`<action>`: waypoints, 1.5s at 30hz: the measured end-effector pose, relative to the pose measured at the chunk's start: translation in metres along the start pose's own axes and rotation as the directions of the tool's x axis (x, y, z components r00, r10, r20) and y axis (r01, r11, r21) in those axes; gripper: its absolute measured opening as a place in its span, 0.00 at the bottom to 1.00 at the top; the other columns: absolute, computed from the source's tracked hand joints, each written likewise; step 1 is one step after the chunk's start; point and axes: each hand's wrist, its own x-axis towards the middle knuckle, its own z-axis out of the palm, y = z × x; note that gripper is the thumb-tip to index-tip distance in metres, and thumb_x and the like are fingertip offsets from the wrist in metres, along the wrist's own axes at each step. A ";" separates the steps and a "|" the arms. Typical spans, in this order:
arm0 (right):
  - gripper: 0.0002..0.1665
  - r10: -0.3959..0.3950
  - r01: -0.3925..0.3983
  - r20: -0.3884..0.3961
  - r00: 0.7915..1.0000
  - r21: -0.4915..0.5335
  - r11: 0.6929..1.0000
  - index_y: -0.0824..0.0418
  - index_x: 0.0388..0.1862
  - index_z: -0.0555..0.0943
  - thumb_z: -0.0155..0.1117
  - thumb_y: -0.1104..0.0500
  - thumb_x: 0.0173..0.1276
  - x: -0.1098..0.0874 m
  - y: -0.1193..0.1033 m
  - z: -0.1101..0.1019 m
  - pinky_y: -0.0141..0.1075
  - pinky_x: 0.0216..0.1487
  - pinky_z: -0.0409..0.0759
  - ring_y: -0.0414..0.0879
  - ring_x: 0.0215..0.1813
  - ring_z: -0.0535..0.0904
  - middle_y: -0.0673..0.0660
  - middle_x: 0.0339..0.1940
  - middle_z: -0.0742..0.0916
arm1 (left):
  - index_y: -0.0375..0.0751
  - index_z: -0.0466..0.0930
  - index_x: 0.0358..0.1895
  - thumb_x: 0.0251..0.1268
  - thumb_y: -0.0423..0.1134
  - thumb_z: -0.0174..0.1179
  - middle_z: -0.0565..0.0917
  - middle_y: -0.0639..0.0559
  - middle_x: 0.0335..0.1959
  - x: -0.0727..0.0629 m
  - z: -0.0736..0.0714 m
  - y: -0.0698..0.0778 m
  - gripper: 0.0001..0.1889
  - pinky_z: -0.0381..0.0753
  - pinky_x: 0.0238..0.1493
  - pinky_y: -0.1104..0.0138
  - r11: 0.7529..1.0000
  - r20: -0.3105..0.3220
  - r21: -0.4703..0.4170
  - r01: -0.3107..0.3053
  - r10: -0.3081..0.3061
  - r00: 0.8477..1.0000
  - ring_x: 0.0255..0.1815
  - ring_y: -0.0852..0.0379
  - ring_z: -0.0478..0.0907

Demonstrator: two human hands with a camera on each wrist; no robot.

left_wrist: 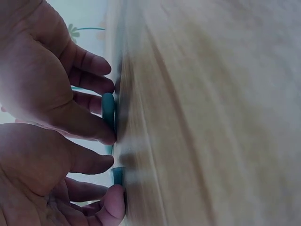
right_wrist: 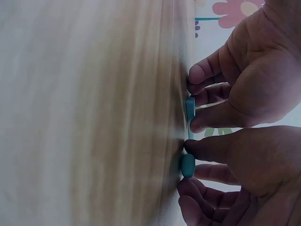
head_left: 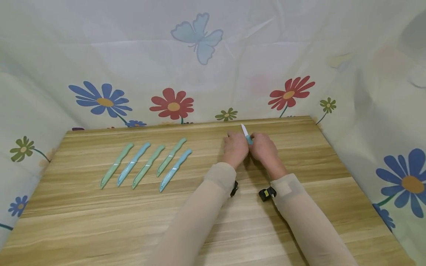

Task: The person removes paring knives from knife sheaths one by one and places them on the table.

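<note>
Near the table's back edge, my right hand (head_left: 264, 148) pinches the blue handle (right_wrist: 188, 165) of a small paring knife (head_left: 244, 130). Its bare white blade points up and to the left, away from me. Close beside it, my left hand (head_left: 235, 148) holds a blue flat-ended piece (left_wrist: 117, 175) that looks like the knife's sheath. Fingers hide most of this piece, and the head view does not show it clearly. Both hands rest low, at the tabletop.
On the left side of the wooden table (head_left: 133, 221) lie several sheathed knives in a slanting row, such as a green one (head_left: 116, 166) and a blue one (head_left: 175, 170). A flower-patterned sheet (head_left: 133, 62) stands behind and at both sides.
</note>
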 end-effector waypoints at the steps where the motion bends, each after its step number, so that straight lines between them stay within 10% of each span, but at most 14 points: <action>1: 0.21 0.000 0.000 0.002 1.000 0.000 1.000 0.63 0.64 0.82 0.60 0.55 0.79 0.000 0.000 0.000 0.58 0.55 0.81 0.65 0.56 0.83 0.68 0.58 0.86 | 0.32 0.87 0.52 0.81 0.38 0.56 0.78 0.33 0.53 0.000 0.000 0.000 0.14 0.85 0.45 0.56 1.000 0.001 0.007 -0.003 0.003 1.000 0.49 0.41 0.81; 22: 0.23 -0.004 0.004 0.008 1.000 0.005 1.000 0.64 0.66 0.81 0.61 0.54 0.77 -0.002 -0.005 0.000 0.58 0.53 0.82 0.65 0.53 0.84 0.67 0.58 0.86 | 0.33 0.85 0.55 0.80 0.41 0.58 0.77 0.36 0.55 -0.001 -0.004 -0.002 0.15 0.86 0.43 0.56 0.997 0.034 -0.051 0.058 -0.056 0.998 0.52 0.42 0.81; 31: 0.31 -0.023 0.023 -0.013 1.000 -0.035 0.999 0.65 0.72 0.77 0.65 0.52 0.77 -0.008 -0.004 -0.005 0.60 0.55 0.82 0.67 0.61 0.81 0.72 0.65 0.82 | 0.35 0.85 0.55 0.78 0.44 0.61 0.83 0.41 0.51 -0.002 -0.015 -0.012 0.16 0.82 0.53 0.57 0.974 -0.019 0.206 -0.090 0.096 0.995 0.51 0.47 0.80; 45: 0.33 -0.092 0.088 -0.055 0.994 -0.072 0.994 0.61 0.75 0.75 0.69 0.52 0.76 -0.023 -0.010 -0.020 0.61 0.58 0.81 0.67 0.65 0.79 0.70 0.69 0.79 | 0.36 0.82 0.59 0.75 0.37 0.61 0.78 0.41 0.52 -0.024 -0.039 -0.042 0.15 0.85 0.39 0.58 0.983 -0.104 0.165 -0.086 0.104 0.989 0.49 0.46 0.79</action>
